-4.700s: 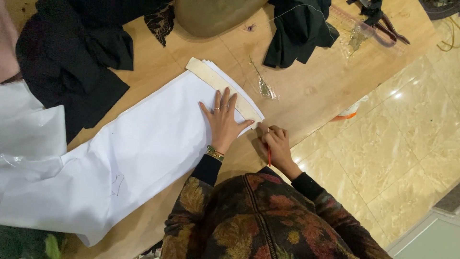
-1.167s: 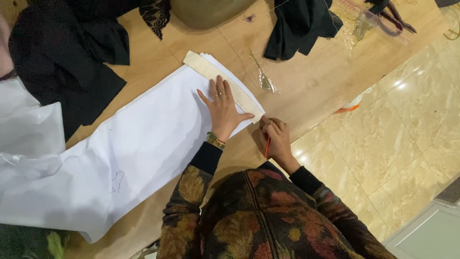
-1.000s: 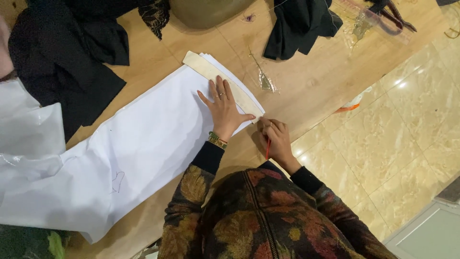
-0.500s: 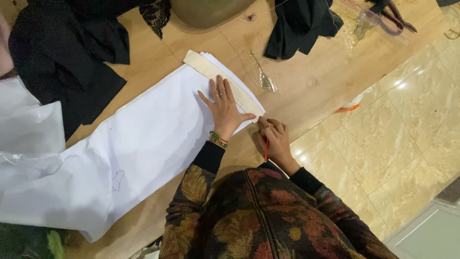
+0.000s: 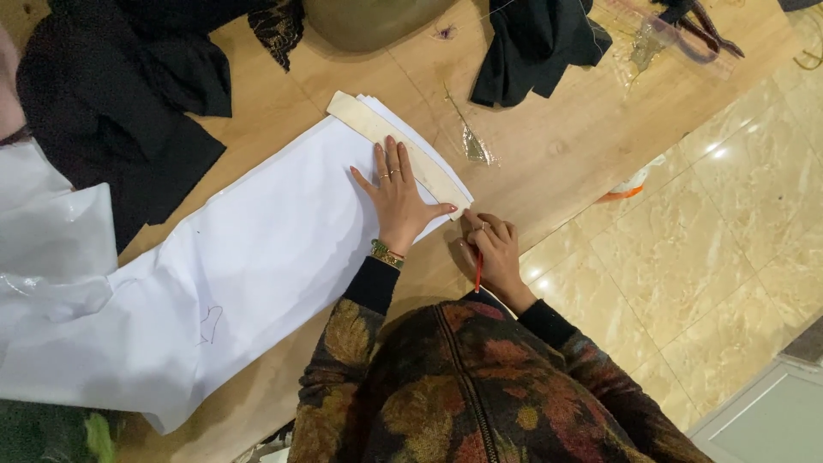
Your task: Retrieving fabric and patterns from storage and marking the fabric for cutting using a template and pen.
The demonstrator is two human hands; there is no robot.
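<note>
Nothing has shifted: our left hand [image 5: 401,199] flat on ruler [image 5: 396,150], right hand [image 5: 492,250] fingers gripping red pencil [image 5: 477,274], line unfinished.

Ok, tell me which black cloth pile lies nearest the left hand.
The big black cloth at the table's upper left, beside the white paper under the left hand; the smaller pile sits farther off.

- A heap of black cloth [image 5: 120,111] lies on the far left of the wooden surface [image 5: 549,154].
- A second black cloth piece [image 5: 536,47] sits crumpled near the top edge, well apart from the first.
- A rounded olive-brown object [image 5: 369,17] is cut off by the frame (only its lower part shows).
- A scrap of clear film [image 5: 473,147] lies between them.
- A clear plastic sheet [image 5: 51,249] spreads at the left.
- The glossy beige tiled floor [image 5: 711,257] fills the right.
</note>
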